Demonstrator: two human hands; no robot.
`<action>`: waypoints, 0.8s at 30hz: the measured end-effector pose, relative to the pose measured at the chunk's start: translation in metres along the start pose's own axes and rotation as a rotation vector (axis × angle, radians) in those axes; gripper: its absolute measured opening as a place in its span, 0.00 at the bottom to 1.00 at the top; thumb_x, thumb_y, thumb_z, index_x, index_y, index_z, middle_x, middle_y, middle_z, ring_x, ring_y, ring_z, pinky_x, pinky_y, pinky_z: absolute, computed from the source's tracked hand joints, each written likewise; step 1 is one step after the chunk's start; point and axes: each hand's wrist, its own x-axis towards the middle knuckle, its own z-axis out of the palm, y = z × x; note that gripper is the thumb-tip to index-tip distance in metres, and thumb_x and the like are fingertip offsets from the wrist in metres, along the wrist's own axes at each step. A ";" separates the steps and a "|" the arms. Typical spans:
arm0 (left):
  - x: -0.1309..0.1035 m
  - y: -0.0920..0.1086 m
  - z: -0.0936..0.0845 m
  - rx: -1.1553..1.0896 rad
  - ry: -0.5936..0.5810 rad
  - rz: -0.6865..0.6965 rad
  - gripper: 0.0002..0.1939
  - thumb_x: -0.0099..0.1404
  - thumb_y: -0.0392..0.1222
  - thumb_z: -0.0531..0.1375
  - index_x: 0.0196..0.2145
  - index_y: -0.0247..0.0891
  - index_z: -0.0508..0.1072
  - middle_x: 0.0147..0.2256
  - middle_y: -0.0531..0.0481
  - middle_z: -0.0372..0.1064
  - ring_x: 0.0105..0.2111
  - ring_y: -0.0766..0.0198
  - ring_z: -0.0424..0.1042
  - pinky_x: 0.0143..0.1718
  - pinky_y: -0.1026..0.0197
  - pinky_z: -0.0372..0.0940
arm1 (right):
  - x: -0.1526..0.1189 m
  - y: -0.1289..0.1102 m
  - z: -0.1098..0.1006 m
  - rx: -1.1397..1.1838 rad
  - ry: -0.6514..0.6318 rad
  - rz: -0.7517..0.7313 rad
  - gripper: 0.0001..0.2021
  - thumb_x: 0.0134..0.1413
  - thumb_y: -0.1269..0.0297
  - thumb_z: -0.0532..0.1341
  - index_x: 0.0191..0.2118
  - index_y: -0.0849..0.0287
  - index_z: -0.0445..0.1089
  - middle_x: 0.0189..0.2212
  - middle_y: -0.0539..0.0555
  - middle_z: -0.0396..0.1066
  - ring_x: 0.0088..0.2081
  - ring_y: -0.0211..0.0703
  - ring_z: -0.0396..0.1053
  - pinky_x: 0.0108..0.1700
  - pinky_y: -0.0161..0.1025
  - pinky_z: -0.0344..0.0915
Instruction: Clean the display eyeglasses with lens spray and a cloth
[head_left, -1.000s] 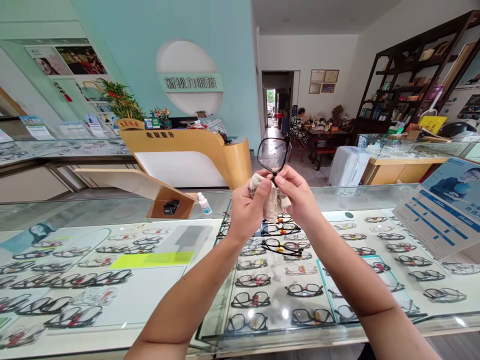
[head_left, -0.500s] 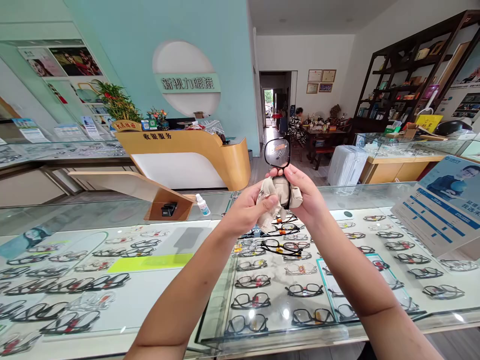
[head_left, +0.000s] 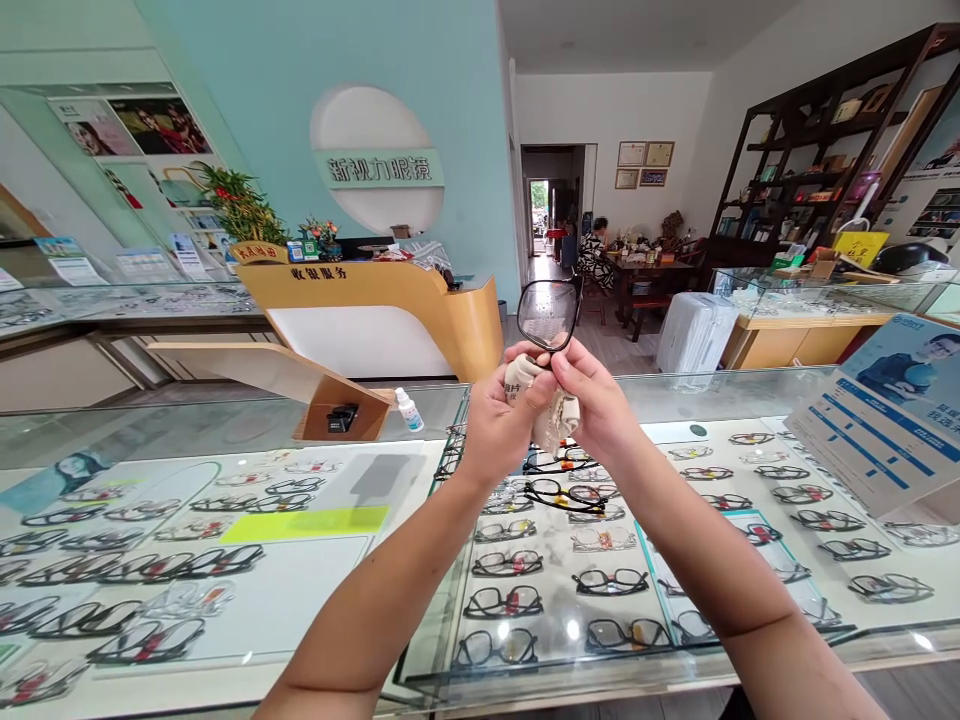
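- The black-framed glasses [head_left: 550, 312] are held up above the glass display counter [head_left: 225, 420], one lens standing clear just above both hands; the other lens is hidden behind the fingers and the cloth.
- The left hand [head_left: 501, 420] pinches a beige cleaning cloth [head_left: 551, 412] against the lower part of the glasses, thumb pressed on the cloth.
- The right hand [head_left: 596, 405] is closed on the same lower part of the frame, fingertips touching the left thumb.
- One cloth and one pair are in hand; under the counter glass lie many more spectacles in rows, too many to count.
- One small white bottle [head_left: 409, 409] stands on the counter, left of the hands.
- Beyond the counter, the yellow desk [head_left: 420, 310] reads 收银服务; the wall sign [head_left: 379, 168] above it reads 新视力眼镜.
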 end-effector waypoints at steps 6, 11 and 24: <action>-0.001 0.004 0.004 0.048 -0.002 0.060 0.29 0.66 0.71 0.70 0.39 0.39 0.82 0.40 0.45 0.77 0.39 0.61 0.73 0.38 0.62 0.72 | -0.001 -0.004 -0.003 -0.034 0.061 0.028 0.18 0.56 0.46 0.77 0.40 0.50 0.74 0.46 0.50 0.82 0.44 0.43 0.78 0.51 0.39 0.75; 0.003 0.001 -0.008 0.053 -0.241 -0.081 0.31 0.70 0.71 0.66 0.32 0.37 0.75 0.29 0.50 0.67 0.29 0.65 0.63 0.29 0.63 0.63 | -0.002 -0.021 -0.007 -0.044 0.015 0.049 0.16 0.58 0.48 0.76 0.37 0.52 0.74 0.46 0.52 0.82 0.45 0.44 0.78 0.50 0.40 0.76; 0.002 0.014 -0.012 0.088 -0.391 -0.122 0.25 0.64 0.58 0.76 0.48 0.38 0.79 0.38 0.48 0.75 0.33 0.63 0.72 0.35 0.62 0.71 | 0.001 -0.023 -0.006 -0.001 0.039 0.063 0.18 0.54 0.47 0.77 0.37 0.50 0.73 0.41 0.52 0.82 0.51 0.52 0.80 0.50 0.46 0.79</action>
